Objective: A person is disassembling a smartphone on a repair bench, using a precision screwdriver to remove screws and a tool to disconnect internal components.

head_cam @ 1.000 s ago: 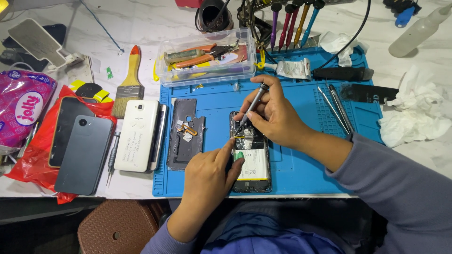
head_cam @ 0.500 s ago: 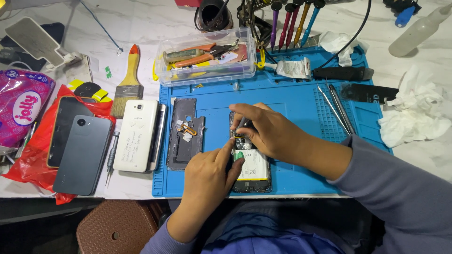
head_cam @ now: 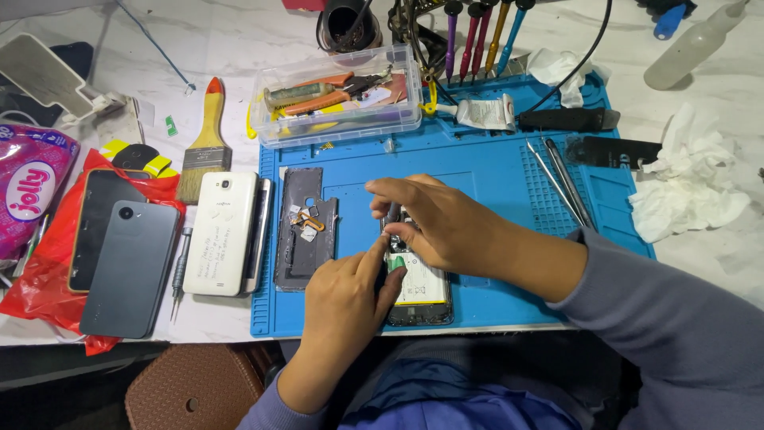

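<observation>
- left hand (head_cam: 344, 296) comes in nearest, fingers (head_cam: 371, 256) stretched out, tips pressing on the upper part of the opened phone (head_cam: 418, 287) to steady it; it grips nothing.
- the phone lies back-off at the front edge of the blue mat (head_cam: 485, 171), pale battery showing, top end hidden under both hands.
- right hand (head_cam: 442, 223) arches over that top end, fingers curled and pinched on something small and dark; looks like a slim tool, but i can't tell which.
- my read: fine work on the board near the top, a screw or connector. the next touch needs a light, steady tip and the phone kept flat.
- left of it, a dark back cover (head_cam: 306, 227), then a white phone (head_cam: 221, 232).
- farther back, a clear box (head_cam: 341, 95) of tools and a row of screwdrivers (head_cam: 481, 32).
</observation>
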